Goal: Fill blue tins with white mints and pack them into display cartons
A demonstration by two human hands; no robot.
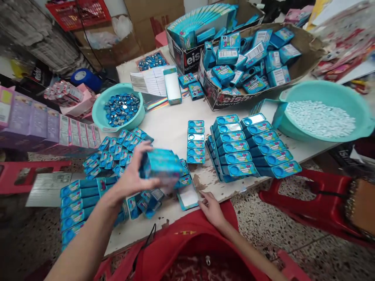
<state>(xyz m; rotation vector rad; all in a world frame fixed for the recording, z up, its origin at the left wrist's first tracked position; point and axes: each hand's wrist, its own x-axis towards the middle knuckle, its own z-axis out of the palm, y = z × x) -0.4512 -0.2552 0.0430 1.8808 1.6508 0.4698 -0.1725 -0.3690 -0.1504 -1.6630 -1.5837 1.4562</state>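
Note:
My left hand [137, 173] is closed round a block of blue candy packs [164, 164], smeared by motion, held above the table. Below and right of it lies a narrow blue carton [187, 196] with a white inner face showing; a few packs sit at its far end. My right hand [212, 208] grips the near right edge of this carton with its fingertips. Loose blue packs [146, 203] lie under my left forearm, and more small packs [120, 150] are grouped beyond it. A short column of packs [195, 142] lies ahead of the carton.
Filled cartons [246, 148] stand stacked at right, and others [73, 210] at left. A green bowl [96, 113] holds blue-and-silver pieces; a larger basin [365, 113] holds white pellets. Behind stands a cardboard box [215, 99] of blue packs. A red stool [304, 199] is at right.

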